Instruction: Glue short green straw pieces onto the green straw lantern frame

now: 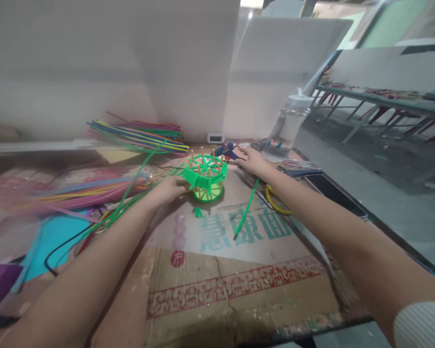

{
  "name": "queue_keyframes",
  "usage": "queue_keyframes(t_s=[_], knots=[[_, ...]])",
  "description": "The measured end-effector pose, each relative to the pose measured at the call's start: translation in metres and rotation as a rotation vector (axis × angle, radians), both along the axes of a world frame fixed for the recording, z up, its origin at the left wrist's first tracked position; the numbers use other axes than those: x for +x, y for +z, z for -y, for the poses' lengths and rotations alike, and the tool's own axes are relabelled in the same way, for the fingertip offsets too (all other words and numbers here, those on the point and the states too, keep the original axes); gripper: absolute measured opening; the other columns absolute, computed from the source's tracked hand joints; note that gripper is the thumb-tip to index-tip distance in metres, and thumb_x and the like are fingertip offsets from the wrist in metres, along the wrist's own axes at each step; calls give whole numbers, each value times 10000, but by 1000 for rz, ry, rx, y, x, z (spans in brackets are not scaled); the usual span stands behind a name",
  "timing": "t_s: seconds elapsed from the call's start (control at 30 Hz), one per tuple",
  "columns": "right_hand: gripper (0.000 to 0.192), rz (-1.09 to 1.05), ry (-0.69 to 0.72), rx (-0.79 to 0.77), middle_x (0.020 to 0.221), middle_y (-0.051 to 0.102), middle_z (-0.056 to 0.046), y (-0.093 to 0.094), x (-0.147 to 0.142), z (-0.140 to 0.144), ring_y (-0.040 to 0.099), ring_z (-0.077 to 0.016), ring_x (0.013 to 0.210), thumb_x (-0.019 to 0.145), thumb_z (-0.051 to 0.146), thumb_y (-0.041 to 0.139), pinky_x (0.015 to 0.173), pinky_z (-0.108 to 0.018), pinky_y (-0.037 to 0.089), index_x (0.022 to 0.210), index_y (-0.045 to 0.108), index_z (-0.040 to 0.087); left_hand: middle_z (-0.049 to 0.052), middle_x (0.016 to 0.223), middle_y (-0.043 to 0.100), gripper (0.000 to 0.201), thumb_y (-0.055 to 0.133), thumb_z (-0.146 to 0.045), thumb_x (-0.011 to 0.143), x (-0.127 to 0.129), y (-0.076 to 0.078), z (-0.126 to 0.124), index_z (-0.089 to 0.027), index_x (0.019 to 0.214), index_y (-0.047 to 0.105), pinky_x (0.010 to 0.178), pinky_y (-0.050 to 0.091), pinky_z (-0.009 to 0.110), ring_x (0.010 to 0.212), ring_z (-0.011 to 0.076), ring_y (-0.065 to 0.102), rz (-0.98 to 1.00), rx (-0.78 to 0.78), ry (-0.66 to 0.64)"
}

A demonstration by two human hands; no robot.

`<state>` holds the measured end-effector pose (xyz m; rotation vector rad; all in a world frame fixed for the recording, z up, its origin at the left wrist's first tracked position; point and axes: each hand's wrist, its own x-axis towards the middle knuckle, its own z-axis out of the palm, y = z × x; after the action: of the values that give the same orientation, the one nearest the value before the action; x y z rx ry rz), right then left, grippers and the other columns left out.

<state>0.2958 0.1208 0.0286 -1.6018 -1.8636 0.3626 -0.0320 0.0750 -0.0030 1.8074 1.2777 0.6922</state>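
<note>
Green basket (205, 178), blue glue gun (227, 152), cardboard (239, 270) printed teal and red.

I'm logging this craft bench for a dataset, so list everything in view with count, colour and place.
woven basket: one, green with wooden uprights, centre of the cardboard
cardboard sheet: one, brown with printed characters, covering the bench
loose green strip: one, green, right of the basket
strip bundle: many, mixed colours, back left by the wall
glue gun: one, blue, behind the basket
clear bottle: one, white cap, back right
yellow-handled tool: one, under the right forearm
left hand: touching the basket's left side
right hand: on the glue gun
</note>
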Motion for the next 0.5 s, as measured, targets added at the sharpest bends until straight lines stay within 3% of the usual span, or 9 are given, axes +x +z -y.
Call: queue_keyframes(t_s=[0.23,0.37,0.5], knots=[[410,-104,96,-71,1071,769,-110,-12,-18,-30,712,-254,976,719,144,787,928,-366,529,1121,707,118,13,666,642,337,731,-492,728,0,-6,-5,-157,705,708,558,392,259,616,155,546,-25,33,-34],[264,-227,49,-74,892,763,-90,-15,-20,-34,713,-248,857,707,113,756,887,-402,551,969,722,116,49,717,701,376,739,-531,717,2,-4,-5,-155,729,733,604,438,287,667,193,600,-6,37,-44],[276,-406,-23,0,877,733,-84,-13,-14,-36,690,-220,783,738,209,748,802,-394,578,991,667,135,78,828,755,369,755,-524,703,6,-2,-4,-167,798,759,708,496,325,773,238,651,34,41,-56]])
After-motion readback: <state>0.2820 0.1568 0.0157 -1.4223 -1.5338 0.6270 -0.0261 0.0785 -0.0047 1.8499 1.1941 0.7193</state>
